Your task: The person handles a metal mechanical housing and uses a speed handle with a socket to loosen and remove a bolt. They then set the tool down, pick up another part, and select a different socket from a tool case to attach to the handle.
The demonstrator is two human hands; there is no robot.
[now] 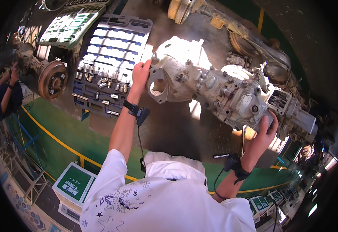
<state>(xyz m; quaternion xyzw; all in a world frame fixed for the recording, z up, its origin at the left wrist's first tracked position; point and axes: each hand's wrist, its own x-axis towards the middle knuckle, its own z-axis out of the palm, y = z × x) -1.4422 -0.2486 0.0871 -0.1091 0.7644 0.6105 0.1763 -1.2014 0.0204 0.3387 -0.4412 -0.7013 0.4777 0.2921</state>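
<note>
Left hand: A worker's left hand (140,76) wraps its grip on the rim at the casing's wide left end, the fingertips partly hidden from where I stand.
Right hand: The right hand (262,136) curls its grip around the near corner at the other end; the spread hold seems meant to balance a heavy, lopsided piece.
Metal casing: The grey, bolt-studded metal casing (211,83) lies aslant across the table (169,127), directly before the worker, likely for reach from both sides.
Socket case: Just left of the casing, a dark socket case (118,38) lies flat; chrome sockets (104,82) gather in its nearer half, apparently for easy picking.
Loose tool: A slim metal tool (220,156) rests near the right wrist, untouched.
Far left: A pale green tool tray (69,27) sits beyond the case; a rusty brake drum (53,79) stands nearer, another person's arms close by.
Far right: A long axle (254,36) stretches behind the casing, well clear of both hands.
</note>
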